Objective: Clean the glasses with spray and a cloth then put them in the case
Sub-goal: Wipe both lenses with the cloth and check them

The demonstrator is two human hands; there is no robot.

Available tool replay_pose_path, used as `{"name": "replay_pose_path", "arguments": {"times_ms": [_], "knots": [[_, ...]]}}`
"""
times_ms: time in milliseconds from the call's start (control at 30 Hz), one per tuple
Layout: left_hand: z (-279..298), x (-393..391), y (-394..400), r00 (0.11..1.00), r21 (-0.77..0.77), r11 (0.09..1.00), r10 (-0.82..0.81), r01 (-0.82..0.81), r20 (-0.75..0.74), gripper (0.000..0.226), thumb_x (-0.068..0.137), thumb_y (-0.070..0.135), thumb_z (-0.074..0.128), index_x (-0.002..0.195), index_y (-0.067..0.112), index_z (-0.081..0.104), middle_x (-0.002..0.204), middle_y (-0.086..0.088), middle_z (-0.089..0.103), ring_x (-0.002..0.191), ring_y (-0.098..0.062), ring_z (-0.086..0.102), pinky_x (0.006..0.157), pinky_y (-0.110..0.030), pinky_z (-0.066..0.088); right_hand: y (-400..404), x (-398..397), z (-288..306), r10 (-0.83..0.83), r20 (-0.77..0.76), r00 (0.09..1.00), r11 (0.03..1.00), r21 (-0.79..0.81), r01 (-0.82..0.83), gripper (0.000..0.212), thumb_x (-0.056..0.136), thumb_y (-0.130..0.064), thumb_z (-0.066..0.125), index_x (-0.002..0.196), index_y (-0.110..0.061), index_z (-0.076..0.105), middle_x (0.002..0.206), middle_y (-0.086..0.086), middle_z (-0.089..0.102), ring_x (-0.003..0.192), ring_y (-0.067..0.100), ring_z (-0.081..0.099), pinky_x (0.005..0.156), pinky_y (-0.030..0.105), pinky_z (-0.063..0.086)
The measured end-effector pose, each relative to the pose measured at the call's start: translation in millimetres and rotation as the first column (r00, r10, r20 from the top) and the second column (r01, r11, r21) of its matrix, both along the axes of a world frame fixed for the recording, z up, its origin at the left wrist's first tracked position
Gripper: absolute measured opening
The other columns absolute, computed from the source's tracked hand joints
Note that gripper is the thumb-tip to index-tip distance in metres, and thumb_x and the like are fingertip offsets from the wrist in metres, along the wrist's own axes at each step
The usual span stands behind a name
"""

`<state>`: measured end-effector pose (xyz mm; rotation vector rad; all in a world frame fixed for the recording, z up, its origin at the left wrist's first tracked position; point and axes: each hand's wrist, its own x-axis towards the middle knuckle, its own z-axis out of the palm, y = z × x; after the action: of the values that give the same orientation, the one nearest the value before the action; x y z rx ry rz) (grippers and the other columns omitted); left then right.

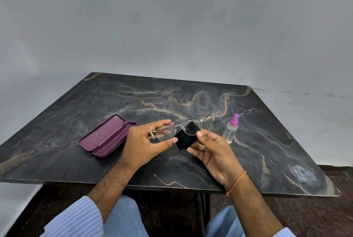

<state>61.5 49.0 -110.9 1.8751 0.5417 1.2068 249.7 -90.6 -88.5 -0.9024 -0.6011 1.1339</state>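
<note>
the wiping step looked underway: left hand (142, 142) gripped the glasses (178, 127), right hand (214, 150) pinched the cloth (188, 134) over 1 lens, the other lens probably next.

Your table (80, 103) is black marble veined with pale tan and whitish streaks; the open glasses case (107, 137) on it is plum purple inside and out; the glasses (178, 125) you hold have a thin silver metal frame and clear lenses; the cloth (188, 135) against one lens is plain black; the spray bottle (231, 128) is clear with a purple nozzle; a thin orange thread (236, 183) circles your right wrist; your sleeves (76, 219) are light blue with fine white stripes; the wall (172, 17) behind is flat grey.
</note>
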Motion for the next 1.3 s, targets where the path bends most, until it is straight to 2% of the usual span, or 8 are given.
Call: {"name": "replay_pose_path", "arguments": {"times_ms": [133, 267, 467, 600, 733, 867, 1100, 1300], "knots": [[-0.1, 1.3, -0.7, 1.0, 0.018, 1.0, 0.01, -0.01, -0.001, 0.06, 0.075, 0.014, 0.104, 0.131, 0.014, 0.082, 0.115, 0.013, 0.087, 0.106, -0.006, 0.085, 0.095, -0.02, 0.065, 2.3, -2.5, -1.3, -0.11, 0.052, 0.993, 0.994, 0.013, 0.11, 0.012, 0.087, -0.018, 0.08, 0.094, -0.011, 0.087, 0.103, 0.017, 0.084, 0.088, 0.021, 0.083, 0.074, 0.027, 0.066], [0.4, 0.9, -1.5, 1.0, 0.054, 0.998, 0.02, -0.019, -0.008, 0.06, 0.075, 0.018, 0.104, 0.131, 0.015, 0.083, 0.116, 0.017, 0.086, 0.106, -0.003, 0.084, 0.096, -0.017, 0.063, 5.1, -0.3, -6.0, -0.192, 0.065, 0.979, 0.981, 0.035, 0.19, 0.028, 0.079, -0.016, 0.087, 0.105, -0.006, 0.084, 0.114, 0.024, 0.081, 0.098, 0.028, 0.082, 0.081, 0.033, 0.068], [0.4, 0.6, -1.2, 1.0, 0.061, 0.998, 0.011, -0.011, -0.007, 0.06, 0.075, 0.02, 0.103, 0.131, 0.017, 0.082, 0.117, 0.017, 0.085, 0.107, -0.002, 0.084, 0.097, -0.016, 0.063, 4.4, 0.6, -5.5, -0.089, 0.038, 0.995, 0.995, 0.04, 0.088, 0.021, 0.091, -0.016, 0.077, 0.109, -0.009, 0.085, 0.117, 0.022, 0.081, 0.099, 0.025, 0.082, 0.079, 0.03, 0.067], [0.5, 0.7, -1.1, 1.0, 0.045, 0.999, 0.009, -0.009, -0.005, 0.059, 0.075, 0.021, 0.103, 0.131, 0.02, 0.082, 0.117, 0.018, 0.086, 0.107, -0.004, 0.084, 0.096, -0.02, 0.065, 5.9, -0.2, -6.5, -0.169, 0.05, 0.984, 0.985, 0.045, 0.167, 0.02, 0.085, -0.016, 0.082, 0.103, -0.006, 0.085, 0.111, 0.024, 0.082, 0.097, 0.03, 0.082, 0.077, 0.033, 0.067], [0.9, 1.1, -1.3, 1.0, 0.025, 1.0, -0.009, 0.01, -0.028, 0.06, 0.075, 0.019, 0.104, 0.13, 0.023, 0.082, 0.116, 0.017, 0.086, 0.107, -0.005, 0.084, 0.097, -0.021, 0.065, 4.7, 3.3, -8.6, -0.12, 0.02, 0.993, 0.991, 0.059, 0.119, 0.027, 0.088, -0.012, 0.08, 0.115, -0.011, 0.084, 0.114, 0.016, 0.082, 0.096, 0.02, 0.08, 0.085, 0.036, 0.068], [1.9, 0.4, -0.7, 0.999, -0.011, 1.0, -0.003, 0.003, -0.035, 0.059, 0.073, 0.018, 0.105, 0.128, 0.02, 0.084, 0.112, 0.014, 0.087, 0.104, -0.004, 0.085, 0.096, -0.02, 0.065, 3.4, 3.2, -6.2, 0.032, 0.033, 0.999, 0.999, 0.037, -0.033, 0.039, 0.091, -0.03, 0.081, 0.125, -0.01, 0.08, 0.124, 0.018, 0.079, 0.104, 0.022, 0.077, 0.093, 0.043, 0.066], [2.8, 1.1, -2.9, 1.0, -0.041, 0.999, -0.012, 0.012, -0.004, 0.06, 0.073, 0.009, 0.104, 0.129, 0.015, 0.083, 0.113, 0.016, 0.087, 0.105, -0.006, 0.085, 0.093, -0.017, 0.064, 4.7, 0.8, -7.6, -0.085, 0.052, 0.995, 0.995, 0.062, 0.082, 0.016, 0.09, -0.02, 0.082, 0.102, -0.009, 0.085, 0.109, 0.022, 0.083, 0.094, 0.026, 0.083, 0.077, 0.031, 0.066], [2.0, 1.4, -3.6, 0.999, -0.048, 0.998, -0.031, 0.03, -0.023, 0.059, 0.073, 0.01, 0.104, 0.129, 0.015, 0.083, 0.112, 0.016, 0.087, 0.104, -0.006, 0.085, 0.094, -0.017, 0.063, 4.2, 3.2, -8.0, -0.047, 0.044, 0.998, 0.997, 0.07, 0.044, 0.036, 0.089, -0.021, 0.086, 0.124, -0.014, 0.08, 0.127, 0.018, 0.078, 0.109, 0.025, 0.077, 0.085, 0.04, 0.066]]}}
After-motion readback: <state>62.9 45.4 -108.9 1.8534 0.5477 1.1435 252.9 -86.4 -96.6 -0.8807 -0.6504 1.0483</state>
